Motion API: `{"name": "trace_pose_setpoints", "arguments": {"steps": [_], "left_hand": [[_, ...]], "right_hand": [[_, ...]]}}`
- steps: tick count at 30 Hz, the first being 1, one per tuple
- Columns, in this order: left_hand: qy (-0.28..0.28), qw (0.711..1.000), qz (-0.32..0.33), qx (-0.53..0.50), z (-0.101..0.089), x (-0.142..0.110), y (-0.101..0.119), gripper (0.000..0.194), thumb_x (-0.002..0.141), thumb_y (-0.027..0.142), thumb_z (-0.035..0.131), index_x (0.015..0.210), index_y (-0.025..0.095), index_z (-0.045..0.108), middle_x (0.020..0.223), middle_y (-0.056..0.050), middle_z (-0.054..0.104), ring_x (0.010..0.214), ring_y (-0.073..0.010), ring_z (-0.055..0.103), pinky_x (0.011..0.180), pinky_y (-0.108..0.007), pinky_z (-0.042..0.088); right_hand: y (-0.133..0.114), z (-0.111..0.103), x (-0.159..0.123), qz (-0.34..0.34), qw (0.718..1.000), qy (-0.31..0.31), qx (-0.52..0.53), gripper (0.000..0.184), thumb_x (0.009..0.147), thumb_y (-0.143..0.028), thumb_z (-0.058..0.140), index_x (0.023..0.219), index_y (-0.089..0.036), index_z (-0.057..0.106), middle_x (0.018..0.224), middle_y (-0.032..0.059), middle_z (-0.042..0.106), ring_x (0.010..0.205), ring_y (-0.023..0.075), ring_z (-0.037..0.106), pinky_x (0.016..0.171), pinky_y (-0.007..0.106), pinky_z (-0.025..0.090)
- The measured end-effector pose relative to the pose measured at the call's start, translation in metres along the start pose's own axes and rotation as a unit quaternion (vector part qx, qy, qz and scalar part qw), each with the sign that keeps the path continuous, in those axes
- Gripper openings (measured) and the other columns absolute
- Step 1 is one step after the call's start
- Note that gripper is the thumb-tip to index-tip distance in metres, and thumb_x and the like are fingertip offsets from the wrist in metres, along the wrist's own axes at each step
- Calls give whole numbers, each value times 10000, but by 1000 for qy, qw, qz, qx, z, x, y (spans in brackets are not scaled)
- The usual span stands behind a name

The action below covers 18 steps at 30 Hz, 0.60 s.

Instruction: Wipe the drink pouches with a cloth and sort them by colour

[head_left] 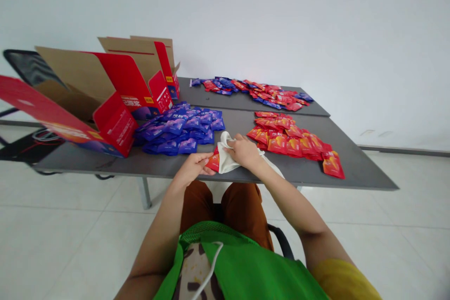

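Note:
My left hand (192, 167) pinches a red packet (213, 162) at the table's near edge, partly tucked into a white cloth bag (225, 155). Holding that bag by its opening, my right hand (243, 151) has its fingers closed on the fabric. A pile of blue packets (183, 130) lies just left of the hands. To their right, a spread of red packets (295, 142) covers the table.
The grey table (355, 168) carries an open red and brown cardboard box (116, 124) at the left. A second box (160, 72) stands behind it. Mixed red and blue packets (256, 91) lie on the far table. A black chair (28, 68) sits far left.

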State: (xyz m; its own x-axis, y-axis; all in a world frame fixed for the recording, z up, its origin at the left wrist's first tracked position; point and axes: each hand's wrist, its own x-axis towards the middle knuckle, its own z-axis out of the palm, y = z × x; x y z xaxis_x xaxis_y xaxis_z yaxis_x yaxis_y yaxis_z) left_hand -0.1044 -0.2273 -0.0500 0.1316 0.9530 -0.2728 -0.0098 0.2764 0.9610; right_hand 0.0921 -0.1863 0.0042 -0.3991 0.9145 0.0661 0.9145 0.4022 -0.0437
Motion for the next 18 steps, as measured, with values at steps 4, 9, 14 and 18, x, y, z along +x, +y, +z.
{"name": "trace_pose_setpoints", "arguments": {"steps": [4,9,14,18], "left_hand": [[-17,999,21,-20,-2,1,-3,375,759,180,650,1120,77,660,760,-60,724,555,-140,659,632,-281,544],[-11,999,46,-4,-2,3,-7,283,732,155,644,999,84,704,707,-35,713,547,-138,643,621,-281,553],[27,999,13,16,4,3,-6,390,834,176,594,1201,48,617,625,-25,682,459,-110,613,594,-269,554],[87,996,29,17,15,6,-8,721,781,254,722,1398,39,418,705,-28,682,490,-118,628,525,-240,536]], "right_hand": [[-17,-12,-25,-134,990,24,28,329,966,-425,410,1171,-288,629,1155,86,570,1026,228,569,799,297,463],[-25,3,-35,-199,978,-25,60,285,913,-422,502,1107,-299,672,1201,51,593,973,212,615,780,285,466],[2,16,-17,3,999,-31,9,356,919,-476,458,1039,-259,714,1064,94,649,922,240,650,768,316,481],[9,14,-6,35,999,-29,-20,337,879,-460,520,1025,-232,720,1070,113,662,931,258,651,749,319,491]]}}
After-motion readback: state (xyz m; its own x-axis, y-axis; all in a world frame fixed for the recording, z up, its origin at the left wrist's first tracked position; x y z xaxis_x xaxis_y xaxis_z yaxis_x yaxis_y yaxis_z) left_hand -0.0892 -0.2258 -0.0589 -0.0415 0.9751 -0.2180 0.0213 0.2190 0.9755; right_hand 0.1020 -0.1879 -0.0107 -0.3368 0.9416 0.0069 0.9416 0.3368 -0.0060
